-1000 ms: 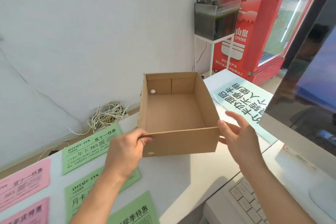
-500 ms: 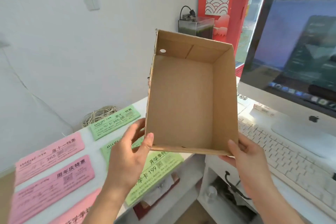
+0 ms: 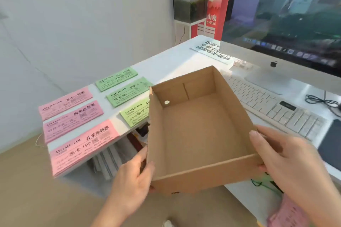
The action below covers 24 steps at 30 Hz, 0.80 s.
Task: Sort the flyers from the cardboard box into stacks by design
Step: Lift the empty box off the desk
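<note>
Nearest, the left hand (image 3: 132, 173) and right hand (image 3: 287, 162) each grip a near corner of the open cardboard box (image 3: 199, 131), held tilted over the edge of the white desk (image 3: 171, 61), its floor bare. Behind lie three pink flyer stacks (image 3: 72, 120) and three green flyer stacks (image 3: 129, 91); beyond, a keyboard (image 3: 273, 108) and an iMac (image 3: 284, 14).

- Cardboard box (image 3: 199, 129): brown, open-topped, its bare floor in full view, with a small round hole in the far left corner. It is held in the air off the near edge of the table (image 3: 166, 64), tipped toward the camera. The left hand (image 3: 132, 177) grips its left wall and the right hand (image 3: 287, 162) its near right corner.
- Pink flyers (image 3: 72, 120): three flat stacks in a column at the table's left end (black print).
- Green flyers (image 3: 129, 91): three stacks just right of the pink, the nearest partly behind the box.
</note>
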Available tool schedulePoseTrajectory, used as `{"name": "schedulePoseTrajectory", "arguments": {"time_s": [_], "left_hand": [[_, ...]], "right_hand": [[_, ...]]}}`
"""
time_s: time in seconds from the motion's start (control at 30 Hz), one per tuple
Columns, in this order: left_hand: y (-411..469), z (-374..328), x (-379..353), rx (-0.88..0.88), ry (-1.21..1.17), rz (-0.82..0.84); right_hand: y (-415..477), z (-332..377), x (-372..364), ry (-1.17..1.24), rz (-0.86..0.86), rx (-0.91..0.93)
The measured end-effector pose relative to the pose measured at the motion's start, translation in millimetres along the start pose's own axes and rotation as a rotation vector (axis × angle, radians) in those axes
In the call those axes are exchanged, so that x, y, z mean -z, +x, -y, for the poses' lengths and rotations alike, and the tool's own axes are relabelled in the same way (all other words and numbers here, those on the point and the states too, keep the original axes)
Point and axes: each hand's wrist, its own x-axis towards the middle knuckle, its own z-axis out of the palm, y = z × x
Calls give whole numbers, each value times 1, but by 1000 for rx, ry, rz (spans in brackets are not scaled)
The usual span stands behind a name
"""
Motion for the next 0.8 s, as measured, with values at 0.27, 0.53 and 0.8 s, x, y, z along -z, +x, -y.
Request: {"name": "schedulePoseTrajectory", "arguments": {"time_s": [0.27, 0.53, 0.8], "left_hand": [[-96, 59, -59, 316, -109, 171], [-104, 188, -82, 514, 46, 219], [-32, 344, -104, 386, 280, 262]], "right_hand": [[-78, -66, -14, -212, 243, -4], [-80, -136, -148, -564, 585, -24], [-18, -224, -345, -419, 686, -129]]}}
